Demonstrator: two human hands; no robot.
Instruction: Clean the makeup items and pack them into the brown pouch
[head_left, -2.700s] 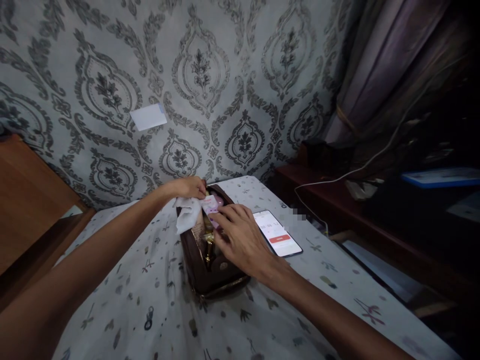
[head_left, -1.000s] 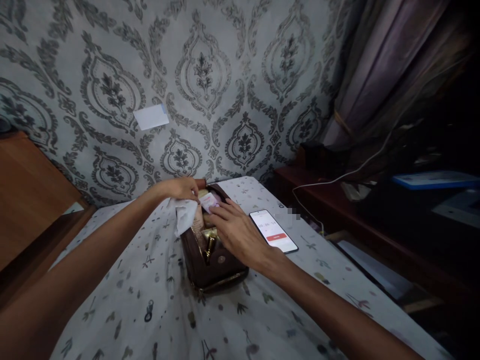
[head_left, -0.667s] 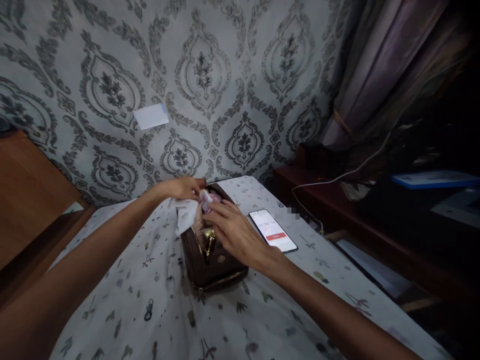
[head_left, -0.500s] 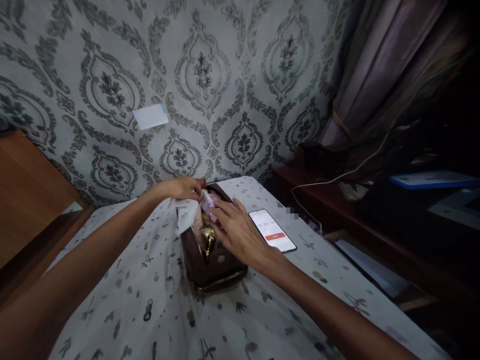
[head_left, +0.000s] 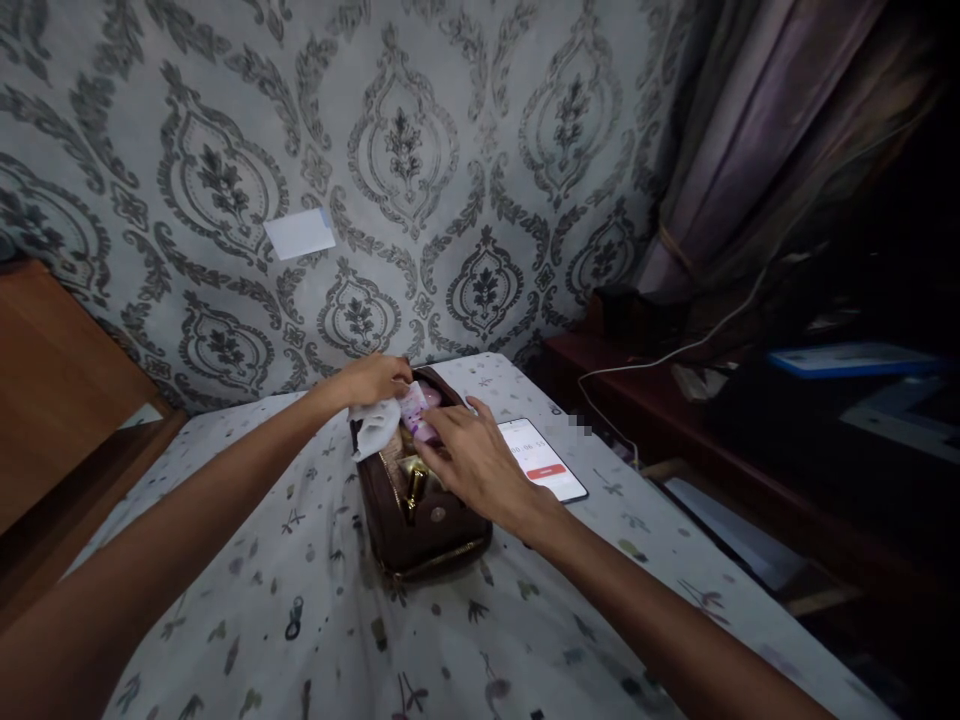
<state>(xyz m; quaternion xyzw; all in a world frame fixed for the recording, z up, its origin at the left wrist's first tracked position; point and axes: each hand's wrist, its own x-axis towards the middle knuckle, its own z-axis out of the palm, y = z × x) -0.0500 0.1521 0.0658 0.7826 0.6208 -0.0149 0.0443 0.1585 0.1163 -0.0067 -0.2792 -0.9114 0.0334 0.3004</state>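
A dark brown zip bag (head_left: pixel 420 550) lies open on the bed, its gold zip running round the near end. In its opening sits a small pink-and-purple packet (head_left: pixel 415 408), with a rounded pink item (head_left: pixel 430 393) just behind. My left hand (head_left: pixel 375 380) is closed at the packet's far edge, its fingertips partly hidden. My right hand (head_left: pixel 476 460) lies over the bag's right side, fingers stretched out and touching the packet's near right side. A crumpled white tissue (head_left: pixel 376 428) hangs over the bag's left edge. Nearer me, a shiny gold tube (head_left: pixel 416 485) stands in the opening.
A phone (head_left: pixel 555 472) with a lit screen lies right of the bag on the patterned sheet (head_left: pixel 300 600). Wooden furniture (head_left: pixel 67 390) borders the bed at left. A white cable (head_left: pixel 675 352) crosses the dark red surface (head_left: pixel 600 350) at right. Patterned wallpaper (head_left: pixel 405 150) rises behind.
My left hand has shifted slightly right and up over the packet. More of the packet and the rounded pink item shows. The tissue has bunched up; the bag stays put.
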